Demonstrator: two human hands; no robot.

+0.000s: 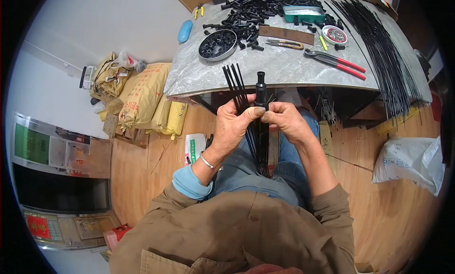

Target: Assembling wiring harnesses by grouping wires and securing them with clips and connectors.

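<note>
The left hand's fingers grip one black tubular piece and several black rods (about four tips show); the right hand pinches that piece, near one grey table.

I am watching through a single view, the left of two head-worn fisheye cameras. It is looking steeply downward and forward, with the brown jacket filling the near bottom, the black tube standing close by near the centre, and the grey table lying farther off at the top. The floor and wall are curving toward the round rim.
</note>
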